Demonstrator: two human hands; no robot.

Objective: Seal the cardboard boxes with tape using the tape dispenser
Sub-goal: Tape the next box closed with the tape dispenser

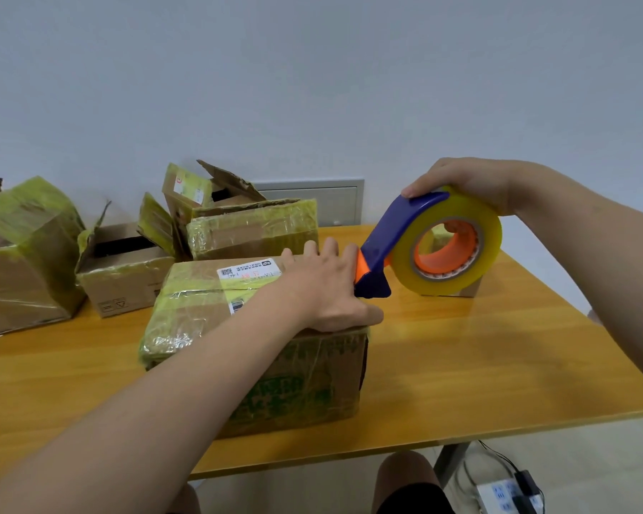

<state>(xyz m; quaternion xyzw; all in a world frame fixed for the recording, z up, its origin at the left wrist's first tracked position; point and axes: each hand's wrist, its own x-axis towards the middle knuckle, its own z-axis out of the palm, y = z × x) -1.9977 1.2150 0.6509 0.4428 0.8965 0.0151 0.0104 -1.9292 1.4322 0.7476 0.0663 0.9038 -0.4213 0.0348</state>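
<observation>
Cardboard fills my head view. The centre box (294, 383) sits mid-frame on the yellow tabletop (479, 365), wrapped in old yellowish tape, with a white shipping label on its lid. My left hand (323, 287) lies flat on that lid, fingers straight and spread, thumb lying along the near right edge. My right hand (468, 183), at the upper right of the frame, curls over the top of the tape dispenser (398, 231) and grips it around the roll of clear yellow tape (490, 231) on its orange core. The dispenser's blue nose points down at the box's right edge, just beside my left thumb and forefinger; I cannot tell whether it touches the cardboard.

More boxes stand to the left and behind:
- a large taped box (23, 261) at the far left
- a small open box (123, 276) beside it
- a rear taped box (253, 228) behind mine
- a rear open box (201, 191) beyond that

A power strip (498, 493) lies on the floor at the lower right.
</observation>
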